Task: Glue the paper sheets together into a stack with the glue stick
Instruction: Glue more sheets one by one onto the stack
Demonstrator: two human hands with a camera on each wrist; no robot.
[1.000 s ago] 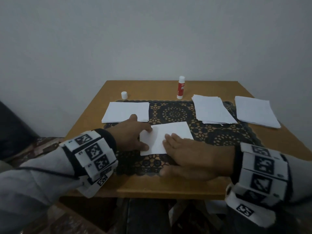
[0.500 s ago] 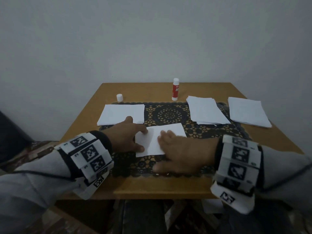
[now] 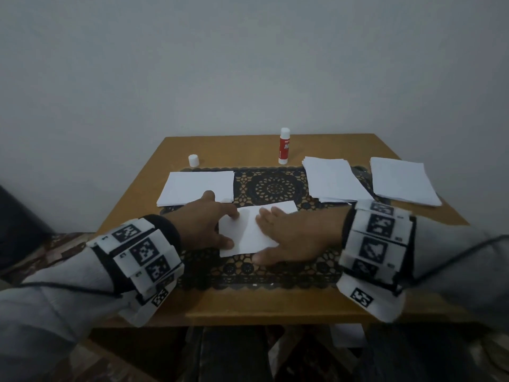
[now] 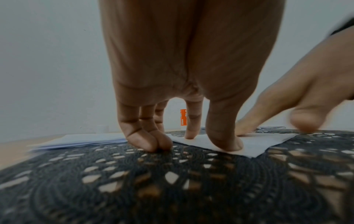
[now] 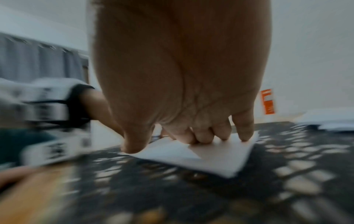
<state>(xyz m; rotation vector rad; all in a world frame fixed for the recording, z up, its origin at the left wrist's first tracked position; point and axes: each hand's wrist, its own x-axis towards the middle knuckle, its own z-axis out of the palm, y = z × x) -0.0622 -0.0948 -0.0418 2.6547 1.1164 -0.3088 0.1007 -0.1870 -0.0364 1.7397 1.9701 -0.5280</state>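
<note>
A white paper sheet [image 3: 249, 230] lies on the black lace mat [image 3: 272, 188] at the middle of the table. My left hand [image 3: 224, 230] presses its left edge with thumb and forefinger [image 4: 189, 134], the other fingers resting on the mat. My right hand [image 3: 275, 235] lies flat on the sheet's right half, fingers straight. The red and white glue stick [image 3: 284, 146] stands uncapped at the back, its white cap [image 3: 193, 160] to the left. The right wrist view is blurred, with the fingertips [image 5: 243, 136] on the paper [image 5: 220, 156].
A paper stack [image 3: 198, 187] lies at the back left beside my left hand. Two more stacks [image 3: 333, 179] [image 3: 402, 180] lie at the back right. The wooden table [image 3: 248, 301] meets a grey wall behind, and its front edge is close to me.
Both hands stay pressed on the middle sheet. The right hand has slid a little to the left across it. The head view has shifted slightly.
</note>
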